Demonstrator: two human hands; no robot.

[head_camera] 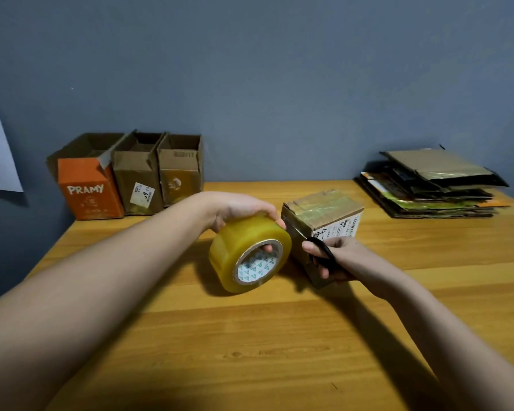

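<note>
Yellowish tape roll (250, 253), raised over the middle of the table (250, 336). The left hand (241, 207) curls over its top, with one fingertip inside the core. The right hand (343, 256) grips black scissors (324, 252), fingers curled through the handles and blades reaching between the roll and the taped cardboard box (324, 210). Far left corner: three open boxes (137, 179). Far right corner: flattened cardboard (433, 185).

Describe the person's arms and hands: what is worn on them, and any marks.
Both arms are bare. The left forearm and the right forearm show no sleeve up to the picture's edge. The left hand and the right hand wear no gloves. There is no watch or bracelet at either wrist, no ring on the fingers that show, and no visible marks.
</note>
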